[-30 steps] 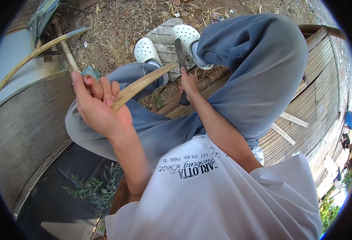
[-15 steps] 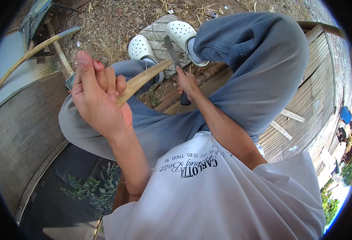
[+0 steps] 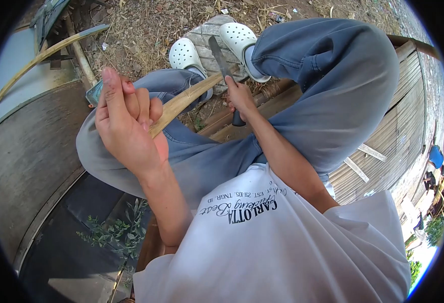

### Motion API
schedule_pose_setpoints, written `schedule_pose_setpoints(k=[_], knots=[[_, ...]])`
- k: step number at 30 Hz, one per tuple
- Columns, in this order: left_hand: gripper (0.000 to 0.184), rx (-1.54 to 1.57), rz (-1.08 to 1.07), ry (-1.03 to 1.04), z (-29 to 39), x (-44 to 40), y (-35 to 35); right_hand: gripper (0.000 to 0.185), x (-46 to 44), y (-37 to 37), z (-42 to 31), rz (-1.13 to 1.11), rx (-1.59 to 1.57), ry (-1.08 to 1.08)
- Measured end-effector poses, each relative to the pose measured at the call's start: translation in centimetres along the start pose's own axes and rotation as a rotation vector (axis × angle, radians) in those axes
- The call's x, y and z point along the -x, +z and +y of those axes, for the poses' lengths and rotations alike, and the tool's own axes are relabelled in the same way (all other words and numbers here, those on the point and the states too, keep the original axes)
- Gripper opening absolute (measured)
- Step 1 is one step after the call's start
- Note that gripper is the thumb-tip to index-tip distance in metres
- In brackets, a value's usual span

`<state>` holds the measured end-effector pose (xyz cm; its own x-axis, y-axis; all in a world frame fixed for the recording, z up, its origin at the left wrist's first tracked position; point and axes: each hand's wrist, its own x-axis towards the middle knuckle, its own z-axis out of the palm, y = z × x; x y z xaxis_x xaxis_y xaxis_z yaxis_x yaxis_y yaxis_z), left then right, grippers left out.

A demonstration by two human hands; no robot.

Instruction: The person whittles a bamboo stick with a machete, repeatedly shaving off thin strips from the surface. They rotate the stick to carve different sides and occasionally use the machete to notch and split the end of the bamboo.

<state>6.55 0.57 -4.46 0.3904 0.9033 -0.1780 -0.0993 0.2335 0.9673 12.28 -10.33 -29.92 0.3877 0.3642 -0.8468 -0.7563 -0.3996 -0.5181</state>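
My left hand [image 3: 130, 118] is closed around the near end of a pale, curved strip of wood [image 3: 182, 101]. Its thumb points up, and the fingers hide that end of the strip. The strip slants away over my lap toward the right. In my right hand [image 3: 239, 98] is a knife [image 3: 219, 56] with a dark blade and a black handle, the blade pointing away from me. The blade is at the far end of the strip; whether it touches the wood I cannot tell.
Another long curved wooden strip [image 3: 40, 56] leans at the left near a grey curved panel [image 3: 35, 146]. White clogs [image 3: 184, 53] rest on a weathered board [image 3: 206, 35] over littered ground. Slatted bamboo [image 3: 383, 156] lies right. A leafy plant [image 3: 118, 232] stands lower left.
The view has shifted slightly, moving the feet and legs a little to the right in it. Both hands keep their holds on the wood strip and the knife.
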Motion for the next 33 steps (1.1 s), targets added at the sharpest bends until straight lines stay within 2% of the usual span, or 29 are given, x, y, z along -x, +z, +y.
schedule_pose_setpoints(k=[2,4,10,12,13,16,18,20,27,33], knots=[[0.037,0.024,-0.003,0.007,0.0,0.3,0.5,0.048,-1.1,-0.6,0.3,0.123,0.048,-0.023],[0.032,0.023,-0.094,-0.012,-0.1,0.9,1.0,0.048,-1.9,-0.6,1.0,0.134,0.049,-0.031],[0.033,0.017,-0.074,0.02,0.4,0.3,0.2,0.049,-1.3,0.2,1.4,0.1,0.046,-0.034],[0.033,-0.065,-0.084,0.044,0.3,1.1,2.1,0.049,0.2,1.0,1.3,-0.01,0.262,-0.036],[0.034,-0.148,-0.09,0.071,0.2,1.6,3.1,0.049,0.4,1.1,1.6,-0.017,0.273,-0.042],[0.035,-0.146,0.022,0.083,0.2,2.0,5.1,0.047,-0.1,1.4,2.0,-0.012,0.116,0.033],[0.034,-0.148,0.015,0.075,0.3,1.7,4.4,0.045,-0.4,1.2,2.8,-0.055,0.059,0.033],[0.037,-0.104,-0.117,0.064,0.4,1.1,2.6,0.044,0.0,1.2,2.6,-0.067,0.046,0.049],[0.035,-0.161,0.033,0.044,1.0,0.7,0.3,0.038,1.0,2.5,1.6,-0.115,-0.149,0.204],[0.036,-0.127,0.047,0.049,1.3,0.4,-1.0,0.038,2.5,2.7,1.8,-0.158,-0.266,0.304]])
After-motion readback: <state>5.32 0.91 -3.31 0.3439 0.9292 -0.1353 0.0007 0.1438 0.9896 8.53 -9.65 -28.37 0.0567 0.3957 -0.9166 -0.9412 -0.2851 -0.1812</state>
